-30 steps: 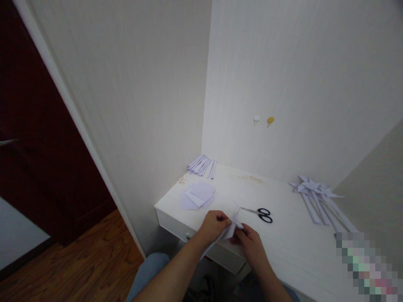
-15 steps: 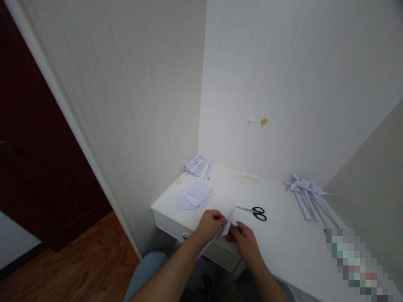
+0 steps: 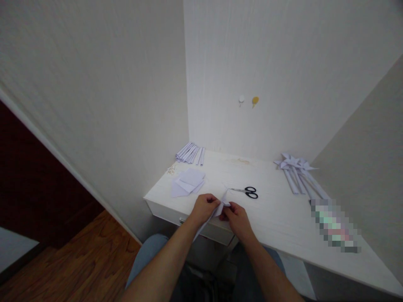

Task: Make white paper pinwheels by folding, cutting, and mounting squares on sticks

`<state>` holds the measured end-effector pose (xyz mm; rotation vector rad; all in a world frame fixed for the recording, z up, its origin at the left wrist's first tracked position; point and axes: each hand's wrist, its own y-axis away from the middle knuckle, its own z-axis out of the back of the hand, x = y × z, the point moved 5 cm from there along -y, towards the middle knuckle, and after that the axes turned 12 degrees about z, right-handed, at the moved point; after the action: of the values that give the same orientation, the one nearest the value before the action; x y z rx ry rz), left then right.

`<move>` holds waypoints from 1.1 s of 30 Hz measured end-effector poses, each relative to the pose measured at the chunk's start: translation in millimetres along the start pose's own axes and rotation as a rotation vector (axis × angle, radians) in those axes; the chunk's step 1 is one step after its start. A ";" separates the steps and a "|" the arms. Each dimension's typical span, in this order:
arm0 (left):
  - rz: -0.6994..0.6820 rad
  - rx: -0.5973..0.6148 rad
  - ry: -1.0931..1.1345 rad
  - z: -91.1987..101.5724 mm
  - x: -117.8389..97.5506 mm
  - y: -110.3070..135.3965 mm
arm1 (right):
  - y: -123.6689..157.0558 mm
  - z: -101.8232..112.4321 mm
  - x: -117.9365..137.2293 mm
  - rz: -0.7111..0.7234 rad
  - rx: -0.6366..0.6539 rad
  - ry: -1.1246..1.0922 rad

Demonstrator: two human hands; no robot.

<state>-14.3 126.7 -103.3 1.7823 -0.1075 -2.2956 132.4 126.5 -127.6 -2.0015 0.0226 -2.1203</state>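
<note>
Both my hands meet over the front edge of a white desk (image 3: 283, 218) and pinch a piece of folded white paper (image 3: 224, 200). My left hand (image 3: 204, 208) grips its left side with fingers curled. My right hand (image 3: 236, 217) grips its right side, fingers closed on it. A long strip of the paper trails down under my left wrist. Black-handled scissors (image 3: 247, 191) lie on the desk just beyond the paper.
A stack of flat paper squares (image 3: 188, 183) lies at the desk's left. Rolled paper sticks (image 3: 190, 152) rest in the back corner. Several paper pinwheels on sticks (image 3: 296, 170) lie at the right. Two wall hooks (image 3: 248, 101) hang above. A drawer sits below the desk edge.
The camera view has shifted right and down, so desk and objects sit higher and further left in view. My hands keep working the folded paper, now closer together.
</note>
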 end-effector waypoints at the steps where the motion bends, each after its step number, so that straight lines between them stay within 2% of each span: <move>1: 0.001 0.002 -0.001 -0.7 0.0 -0.3 | -0.2 0.4 -1.3 -0.001 -0.005 0.003; 8: 0.003 0.005 0.006 -2.9 -0.5 0.0 | -1.5 1.3 -2.2 -0.015 -0.031 -0.028; 13: -0.029 0.019 0.033 -1.4 -4.1 2.8 | 0.2 0.4 7.9 -0.007 -0.041 -0.089; 19: -0.082 0.053 0.096 -2.2 -6.5 11.8 | 6.5 3.7 21.0 0.049 -0.119 -0.102; 23: -0.095 0.073 0.106 -3.0 -6.7 24.2 | 10.5 4.7 32.5 0.093 -0.150 -0.100; 30: -0.144 -0.042 0.029 7.1 -12.2 45.0 | 16.1 6.6 60.2 0.120 -0.194 -0.034; 33: -0.155 -0.022 0.047 8.4 -13.9 50.5 | 16.6 6.1 71.7 0.142 -0.198 0.002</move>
<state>-12.2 80.2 -78.0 1.8932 0.0663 -2.3470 137.8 98.7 -59.4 -2.0352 0.3774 -2.1021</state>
